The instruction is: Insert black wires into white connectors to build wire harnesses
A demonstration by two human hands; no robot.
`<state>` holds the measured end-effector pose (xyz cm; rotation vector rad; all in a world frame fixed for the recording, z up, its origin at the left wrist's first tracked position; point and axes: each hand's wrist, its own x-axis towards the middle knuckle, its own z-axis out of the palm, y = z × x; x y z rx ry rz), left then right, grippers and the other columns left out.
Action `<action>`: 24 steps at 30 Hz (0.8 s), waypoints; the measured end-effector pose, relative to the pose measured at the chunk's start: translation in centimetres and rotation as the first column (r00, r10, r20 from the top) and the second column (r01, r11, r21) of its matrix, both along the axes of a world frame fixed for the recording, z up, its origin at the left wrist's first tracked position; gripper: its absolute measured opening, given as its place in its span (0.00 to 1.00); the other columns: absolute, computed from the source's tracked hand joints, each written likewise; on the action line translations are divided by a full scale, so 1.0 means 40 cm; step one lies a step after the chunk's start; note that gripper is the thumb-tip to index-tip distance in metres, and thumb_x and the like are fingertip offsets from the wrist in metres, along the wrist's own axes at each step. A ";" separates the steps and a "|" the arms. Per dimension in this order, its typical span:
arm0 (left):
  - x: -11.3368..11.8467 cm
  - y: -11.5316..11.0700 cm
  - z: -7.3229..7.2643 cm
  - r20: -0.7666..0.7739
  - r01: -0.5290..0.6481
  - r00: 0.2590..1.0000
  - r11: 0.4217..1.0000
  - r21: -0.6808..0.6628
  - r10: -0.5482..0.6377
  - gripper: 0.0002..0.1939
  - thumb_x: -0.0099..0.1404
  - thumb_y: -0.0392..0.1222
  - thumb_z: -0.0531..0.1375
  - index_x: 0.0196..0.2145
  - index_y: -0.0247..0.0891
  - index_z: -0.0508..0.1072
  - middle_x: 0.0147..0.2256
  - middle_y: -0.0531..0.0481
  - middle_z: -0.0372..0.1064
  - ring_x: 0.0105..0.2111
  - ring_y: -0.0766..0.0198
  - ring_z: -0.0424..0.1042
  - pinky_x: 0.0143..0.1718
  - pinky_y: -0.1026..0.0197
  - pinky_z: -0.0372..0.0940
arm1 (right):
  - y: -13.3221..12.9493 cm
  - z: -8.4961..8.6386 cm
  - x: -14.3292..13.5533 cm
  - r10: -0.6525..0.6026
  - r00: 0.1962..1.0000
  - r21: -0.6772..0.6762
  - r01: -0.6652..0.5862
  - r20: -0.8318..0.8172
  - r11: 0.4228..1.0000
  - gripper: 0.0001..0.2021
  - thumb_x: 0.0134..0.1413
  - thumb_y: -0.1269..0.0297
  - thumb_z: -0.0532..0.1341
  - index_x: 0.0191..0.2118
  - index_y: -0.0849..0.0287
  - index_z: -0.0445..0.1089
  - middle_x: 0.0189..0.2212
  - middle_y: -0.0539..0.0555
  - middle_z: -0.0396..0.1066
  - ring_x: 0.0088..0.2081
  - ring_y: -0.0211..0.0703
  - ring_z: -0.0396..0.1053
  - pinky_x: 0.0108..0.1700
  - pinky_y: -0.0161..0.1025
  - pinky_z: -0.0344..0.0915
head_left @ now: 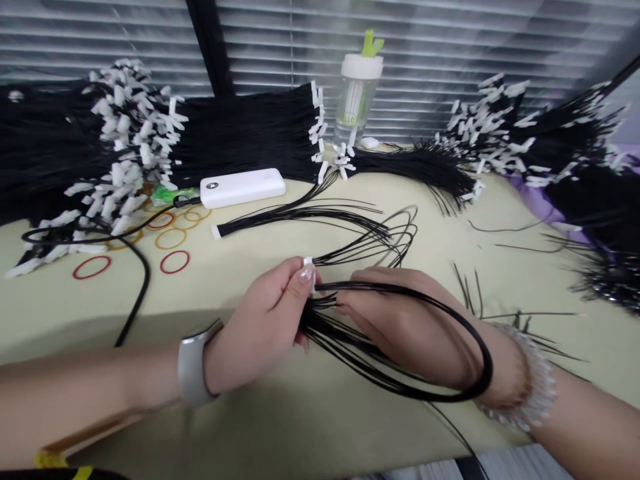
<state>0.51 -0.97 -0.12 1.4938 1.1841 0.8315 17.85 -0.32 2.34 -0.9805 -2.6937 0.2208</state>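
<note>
My left hand (277, 300) pinches a white connector (309, 270) between thumb and fingers. From that connector runs a bundle of thin black wires (450, 393), which loops out over my right wrist and back under the left hand. My right hand (400, 313) is closed close to the connector, its fingertips at the wires on the right side; exactly which wires it grips is partly hidden. Beyond the hands lies another black wire bundle (270, 219) with a white connector at its left end.
Large piles of black wires (250, 133) with white connectors line the back. A white power bank (243, 188) with a black cable sits near red and yellow rubber bands (175, 262). A clear bottle (356, 100) stands behind. Loose wires (530, 327) lie at right.
</note>
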 end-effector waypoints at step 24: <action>0.000 0.005 -0.007 -0.007 -0.016 1.000 0.999 -0.052 0.016 0.17 0.63 0.52 0.44 0.30 0.38 0.63 0.19 0.58 0.59 0.13 0.75 0.62 0.12 0.73 0.58 | 0.021 0.046 0.081 -0.347 0.612 -0.207 0.289 -0.711 0.935 0.10 0.54 0.68 0.53 0.43 0.52 0.58 0.19 0.44 0.65 0.14 0.28 0.57 0.13 0.28 0.51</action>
